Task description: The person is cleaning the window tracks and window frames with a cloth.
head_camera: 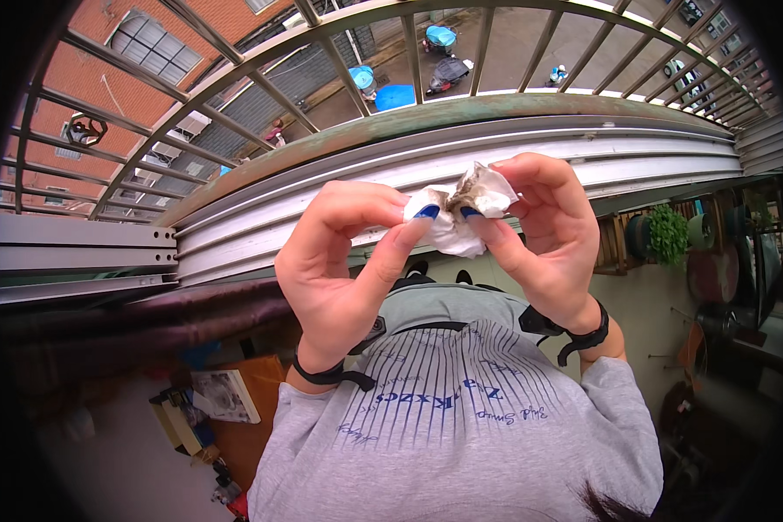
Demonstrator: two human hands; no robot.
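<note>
Between both hands a crumpled white tissue (460, 238) with dark dirt smears is held up over the inner edge of a sliding window's aluminium track (626, 160). My left hand (346, 261) pinches one side of it between thumb and fingers. My right hand (545, 241) pinches the other side in the same way, its thumb close to the left thumb. Both thumbnails are dark blue. Part of the fingertips is hidden behind the tissue.
Beyond the track run a weathered green sill (430, 124) and a metal safety grille (483, 52), with a street far below. A dark curtain (222, 320) hangs at the left. A potted green plant (667, 235) and furniture stand at the right.
</note>
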